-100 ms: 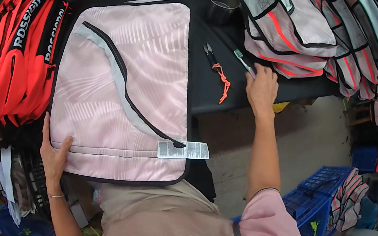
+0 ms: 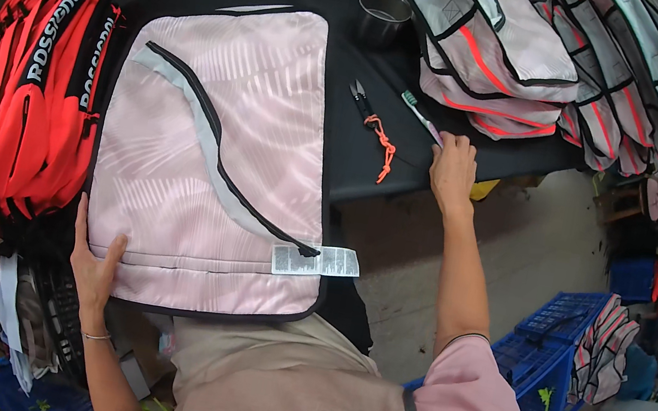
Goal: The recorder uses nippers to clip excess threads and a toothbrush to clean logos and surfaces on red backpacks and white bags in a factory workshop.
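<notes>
Left hand (image 2: pixel 96 258) flat and open, fingers spread on the near left corner of 1 pink fabric panel (image 2: pixel 216 152), pressing rather than gripping. Right hand (image 2: pixel 451 165) stretched out to the far side of the black table (image 2: pixel 337 155), fingers closed around the handle end of 1 toothbrush (image 2: pixel 420 116), bristle end pointing away from the hand.

Just left of the right hand, 1 pair of small thread snips (image 2: pixel 361 99) with an orange cord trailing toward the table's near edge. Beyond the snips, 1 metal cup (image 2: pixel 382 16). Between the 2 hands, 1 black zipper curving across the panel, and 1 white label (image 2: pixel 316 261) at its near end, overhanging the panel's right edge.

Bare black tabletop between panel and right hand. Beyond the right hand, a stack of grey-and-pink panels (image 2: pixel 503 52), count unclear. Left of the left hand, a pile of red-and-black pieces (image 2: pixel 30 94) crowding the panel's edge. Right of the right arm, open floor, then 1 blue crate (image 2: pixel 540 345).
</notes>
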{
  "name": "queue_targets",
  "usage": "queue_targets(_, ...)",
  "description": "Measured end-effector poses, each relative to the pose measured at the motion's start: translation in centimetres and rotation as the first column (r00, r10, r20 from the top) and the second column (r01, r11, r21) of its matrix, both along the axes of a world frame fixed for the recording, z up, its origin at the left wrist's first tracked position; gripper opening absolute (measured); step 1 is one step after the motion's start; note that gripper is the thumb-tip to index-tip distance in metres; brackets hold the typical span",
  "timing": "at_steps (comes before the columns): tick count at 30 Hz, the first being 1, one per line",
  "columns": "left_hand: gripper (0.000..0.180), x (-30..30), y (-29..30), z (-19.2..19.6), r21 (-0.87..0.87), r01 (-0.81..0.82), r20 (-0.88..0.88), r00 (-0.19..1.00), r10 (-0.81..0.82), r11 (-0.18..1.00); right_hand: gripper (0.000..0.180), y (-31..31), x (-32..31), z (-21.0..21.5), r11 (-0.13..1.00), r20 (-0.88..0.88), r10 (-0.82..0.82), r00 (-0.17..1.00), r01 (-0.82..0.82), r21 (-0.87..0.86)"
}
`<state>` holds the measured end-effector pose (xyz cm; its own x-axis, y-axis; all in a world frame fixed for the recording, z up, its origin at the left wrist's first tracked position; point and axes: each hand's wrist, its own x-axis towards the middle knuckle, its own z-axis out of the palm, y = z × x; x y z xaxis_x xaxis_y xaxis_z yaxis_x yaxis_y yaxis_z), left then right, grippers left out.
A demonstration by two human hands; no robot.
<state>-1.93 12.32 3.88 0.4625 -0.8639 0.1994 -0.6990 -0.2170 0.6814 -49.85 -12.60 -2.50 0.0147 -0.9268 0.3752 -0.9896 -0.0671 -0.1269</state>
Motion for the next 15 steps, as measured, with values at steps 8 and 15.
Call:
queue_targets(8, 0.084, -0.8, 2.0, 0.8, 0.02, -0.067, -0.024, 0.997, 0.068, 0.998, 0.019, 0.4, 3.7, 7.8, 0.964, 0.271, 0.261, 0.926, -0.236, -0.122)
queue_targets(15, 0.087, -2.0, 2.2, 1.0, 0.061, -0.121, -0.126, 0.984, 0.128, 0.991, 0.016, -14.8, 7.2, 13.6, 0.951, -0.293, 0.225, 0.929, -0.275, -0.143)
